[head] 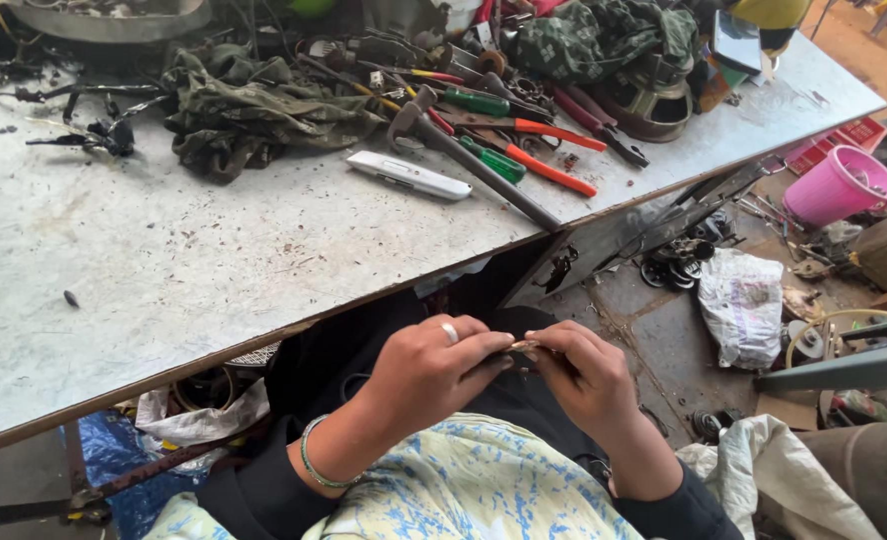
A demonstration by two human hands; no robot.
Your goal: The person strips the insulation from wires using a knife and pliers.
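Note:
Below the table's front edge, my left hand [432, 372] and my right hand [582, 372] meet over my lap. Their fingertips pinch one small, thin, brownish part [525, 346] between them. A ring sits on a left finger and a green bangle on the left wrist. Most of the small part is hidden by my fingers. A light patterned cloth [464, 480] lies across my lap under both hands.
A worn grey metal table [164, 260] carries a hammer [474, 160], orange-handled pliers [549, 150], green-handled screwdrivers [484, 102], a white utility knife [409, 175] and crumpled camouflage cloth [254, 110]. On the floor at right stand a pink bucket [844, 185], a white bag [744, 305] and scrap parts.

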